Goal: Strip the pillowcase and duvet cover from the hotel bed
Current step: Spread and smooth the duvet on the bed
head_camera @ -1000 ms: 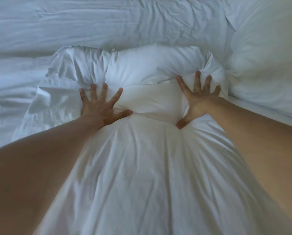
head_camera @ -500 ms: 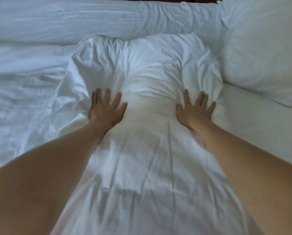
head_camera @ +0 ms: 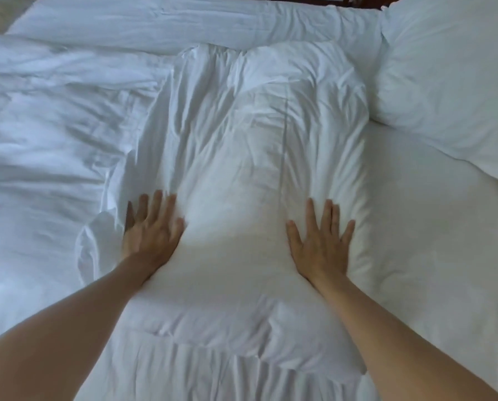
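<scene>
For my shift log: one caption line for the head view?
Left hand and right hand press flat on the bunched white duvet, pillow beside it.

Bed: white sheet. Directly on it: long bunched duvet down the middle, plump pillow at far right, rumpled white bedding heaped on the left.

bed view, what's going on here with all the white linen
A person leans over the bed with both hands flat on a long white bundle of bedding running away from them. The left hand presses its left side and the right hand its right side, fingers straight, with no grip on the fabric. A plump pillow sits at the far right, and rumpled white linen lies to the left. I can't tell whether the bundle is a pillow or folded duvet.
</scene>
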The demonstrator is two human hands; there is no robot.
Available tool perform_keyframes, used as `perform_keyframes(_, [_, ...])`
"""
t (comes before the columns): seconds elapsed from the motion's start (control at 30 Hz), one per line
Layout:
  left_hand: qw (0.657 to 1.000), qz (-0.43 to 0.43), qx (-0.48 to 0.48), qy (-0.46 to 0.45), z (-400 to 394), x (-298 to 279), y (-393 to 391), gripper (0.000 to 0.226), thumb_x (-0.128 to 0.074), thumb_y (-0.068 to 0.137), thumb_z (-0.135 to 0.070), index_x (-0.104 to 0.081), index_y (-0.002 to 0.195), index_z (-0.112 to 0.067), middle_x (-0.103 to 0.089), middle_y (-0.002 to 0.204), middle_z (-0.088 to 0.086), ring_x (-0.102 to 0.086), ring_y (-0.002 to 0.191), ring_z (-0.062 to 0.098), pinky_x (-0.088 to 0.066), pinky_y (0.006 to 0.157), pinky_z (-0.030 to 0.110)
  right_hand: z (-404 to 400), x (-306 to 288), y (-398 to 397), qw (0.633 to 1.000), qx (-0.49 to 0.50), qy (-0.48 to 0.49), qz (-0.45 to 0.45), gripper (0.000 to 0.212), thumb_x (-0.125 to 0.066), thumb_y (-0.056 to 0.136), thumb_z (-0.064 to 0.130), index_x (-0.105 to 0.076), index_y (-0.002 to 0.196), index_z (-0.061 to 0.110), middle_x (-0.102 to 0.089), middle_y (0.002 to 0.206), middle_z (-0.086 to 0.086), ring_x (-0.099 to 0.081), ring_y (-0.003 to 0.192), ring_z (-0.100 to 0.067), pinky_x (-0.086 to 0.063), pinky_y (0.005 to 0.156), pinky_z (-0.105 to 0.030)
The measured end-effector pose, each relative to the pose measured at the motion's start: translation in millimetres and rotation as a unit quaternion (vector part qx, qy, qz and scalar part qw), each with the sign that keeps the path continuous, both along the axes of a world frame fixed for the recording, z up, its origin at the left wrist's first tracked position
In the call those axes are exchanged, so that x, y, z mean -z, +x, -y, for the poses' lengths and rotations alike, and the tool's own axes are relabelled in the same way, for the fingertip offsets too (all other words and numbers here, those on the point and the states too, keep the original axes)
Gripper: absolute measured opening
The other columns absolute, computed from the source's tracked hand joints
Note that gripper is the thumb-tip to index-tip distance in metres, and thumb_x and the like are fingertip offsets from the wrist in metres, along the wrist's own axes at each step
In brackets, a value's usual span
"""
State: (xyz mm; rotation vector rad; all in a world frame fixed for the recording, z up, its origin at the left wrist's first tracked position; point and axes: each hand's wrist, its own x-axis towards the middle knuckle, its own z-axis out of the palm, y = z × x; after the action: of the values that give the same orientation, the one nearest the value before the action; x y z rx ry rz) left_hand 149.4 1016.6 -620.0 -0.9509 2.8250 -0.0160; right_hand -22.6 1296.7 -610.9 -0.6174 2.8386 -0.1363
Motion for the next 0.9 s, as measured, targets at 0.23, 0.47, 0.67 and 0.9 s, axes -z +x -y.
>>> perform_keyframes(0.23, [0.996, 0.023, -0.088, 0.005, -33.7, 8.1, 54.5, 0.068, -0.022, 0.097, -0.056, -0.001, 0.157, -0.032, -0.004, 0.165, 0.005, 0.003, 0.151, 0.032, 0.003, 0.116, 0.059, -30.4, 10.8, 32.1, 0.999, -0.016, 0.028, 0.004, 0.079, -0.007, 0.091, 0.072, 0.006, 0.157, 0.031, 0.006, 0.165, -0.01, 0.008, 0.152, -0.025, 0.005, 0.115, -0.065])
perform_keyframes(0.47, [0.993, 0.067, -0.09, 0.03, -29.8, 22.5, 48.5, 0.071, -0.013, 0.094, -0.059, 0.013, 0.154, -0.032, 0.011, 0.164, 0.009, 0.009, 0.149, 0.037, 0.0, 0.118, 0.061, -12.7, 11.3, 32.5, 0.993, 0.023, 0.089, 0.077, 0.07, -0.008, 0.095, 0.068, 0.02, 0.152, 0.037, 0.024, 0.162, -0.011, 0.021, 0.149, -0.032, 0.004, 0.109, -0.074])
perform_keyframes(0.67, [0.995, 0.062, -0.069, 0.041, -22.1, 24.8, 49.1, 0.074, -0.014, 0.093, -0.062, 0.01, 0.155, -0.03, 0.014, 0.163, 0.01, 0.011, 0.148, 0.041, 0.007, 0.115, 0.064, 14.0, 0.8, 49.6, 0.984, 0.061, 0.135, 0.101, 0.065, -0.026, 0.105, 0.042, 0.016, 0.154, 0.034, 0.02, 0.161, -0.017, 0.016, 0.147, -0.046, -0.006, 0.105, -0.08])
perform_keyframes(0.9, [0.998, 0.034, 0.049, 0.025, 8.1, 16.3, 72.0, 0.077, -0.016, 0.089, -0.069, 0.001, 0.155, -0.034, -0.003, 0.163, 0.008, -0.003, 0.146, 0.041, 0.008, 0.111, 0.069, 58.4, -8.3, 96.2, 0.979, 0.184, 0.069, 0.05, 0.061, -0.03, 0.103, 0.037, -0.006, 0.157, 0.021, -0.004, 0.165, -0.011, 0.0, 0.151, -0.036, -0.006, 0.112, -0.071])
